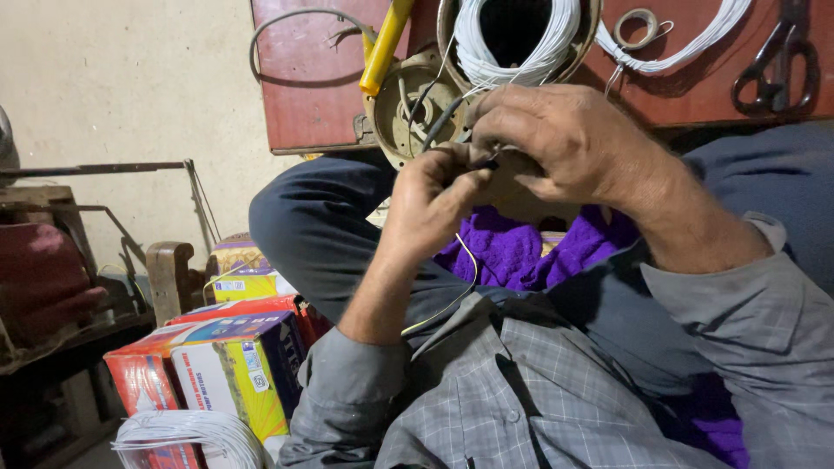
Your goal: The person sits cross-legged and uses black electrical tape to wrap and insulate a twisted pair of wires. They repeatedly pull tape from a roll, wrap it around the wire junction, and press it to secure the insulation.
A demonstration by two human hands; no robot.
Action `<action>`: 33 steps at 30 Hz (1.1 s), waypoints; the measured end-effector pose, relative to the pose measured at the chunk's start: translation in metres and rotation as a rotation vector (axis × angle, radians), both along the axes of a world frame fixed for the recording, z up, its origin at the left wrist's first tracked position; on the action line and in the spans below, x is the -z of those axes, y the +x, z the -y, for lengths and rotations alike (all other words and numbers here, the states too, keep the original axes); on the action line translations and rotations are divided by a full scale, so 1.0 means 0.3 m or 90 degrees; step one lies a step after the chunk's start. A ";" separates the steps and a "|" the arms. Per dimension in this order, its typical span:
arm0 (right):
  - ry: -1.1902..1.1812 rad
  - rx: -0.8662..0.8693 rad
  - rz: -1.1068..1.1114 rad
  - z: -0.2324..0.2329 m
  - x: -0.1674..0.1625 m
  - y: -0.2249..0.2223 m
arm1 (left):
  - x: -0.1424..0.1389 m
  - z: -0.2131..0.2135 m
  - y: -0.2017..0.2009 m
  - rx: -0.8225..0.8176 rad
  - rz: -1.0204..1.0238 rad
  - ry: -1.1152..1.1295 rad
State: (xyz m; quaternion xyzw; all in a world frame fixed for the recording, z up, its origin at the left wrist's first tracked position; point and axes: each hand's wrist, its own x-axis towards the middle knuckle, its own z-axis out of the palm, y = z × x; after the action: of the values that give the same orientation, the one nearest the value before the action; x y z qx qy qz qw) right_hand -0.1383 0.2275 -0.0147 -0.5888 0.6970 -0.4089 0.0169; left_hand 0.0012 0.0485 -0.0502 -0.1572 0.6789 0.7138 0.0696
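Mid-wiring, I reckon: my left hand (432, 201) pinches a thin wire (469, 280) below the round housing (417, 108), right hand (556, 143) curled around its lead; next needs steady threading.

Both hands meet just below the round beige metal housing (415, 104). The left hand (432, 201) pinches a thin dark wire (440, 122); the right hand (556, 143) covers it from above. Purple cloth (512, 252) lies under the housing, a white wire coil (517, 43) above it.
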 end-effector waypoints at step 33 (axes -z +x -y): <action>0.095 0.189 -0.030 0.047 0.035 0.030 | -0.064 -0.013 0.010 -0.002 -0.484 -0.806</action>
State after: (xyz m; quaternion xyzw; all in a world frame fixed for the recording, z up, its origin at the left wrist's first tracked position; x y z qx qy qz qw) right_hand -0.1293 0.2133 -0.0251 -0.4860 0.8049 -0.3400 -0.0163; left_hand 0.0042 0.0522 -0.0309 0.0901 0.9380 0.1906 -0.2752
